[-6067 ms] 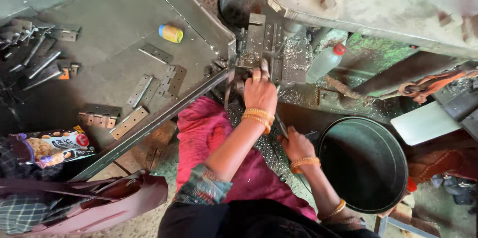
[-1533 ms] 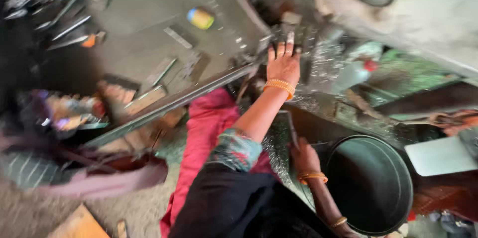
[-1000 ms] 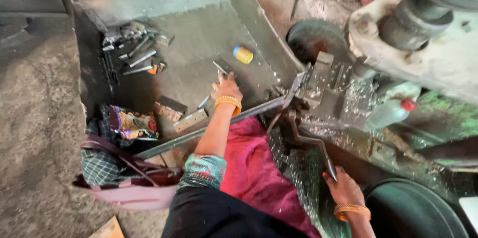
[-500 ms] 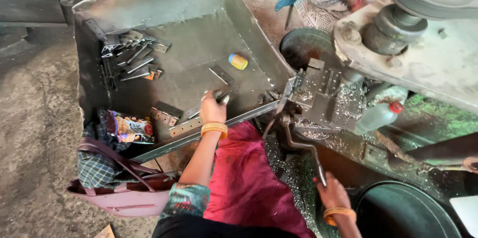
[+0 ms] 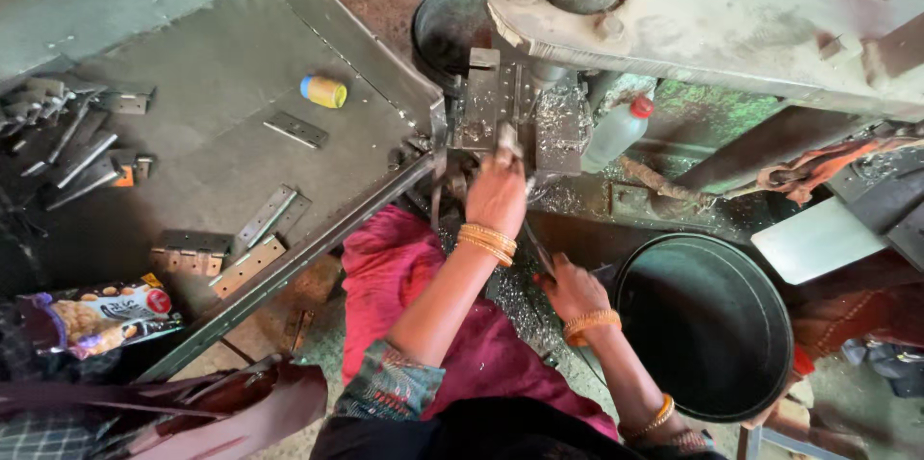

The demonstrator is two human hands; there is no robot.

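From the head camera, the left hand (image 5: 496, 192) reached up to the press machine (image 5: 520, 104), its fingers curled against a small metal piece (image 5: 507, 138) at the die block; the grip looked narrow, pinching that piece, though the fingertips were partly hidden by the hand itself. The right hand (image 5: 570, 289) sat lower, just beside the black round tub (image 5: 707, 325), its grip wrapped shut around a thin metal lever (image 5: 537, 248) that ran up toward the machine. Metal shavings lay over the red cloth (image 5: 385, 268) between the two arms.

Half a second earlier the left hand had been down at the edge of the grey metal tray (image 5: 221, 94), among the loose hinges (image 5: 294, 129) lying there; it had since come across to the machine. The right hand had stayed on the lever. A yellow can (image 5: 323, 91) and a snack packet (image 5: 101, 311) lay on the tray, well apart from both hands.
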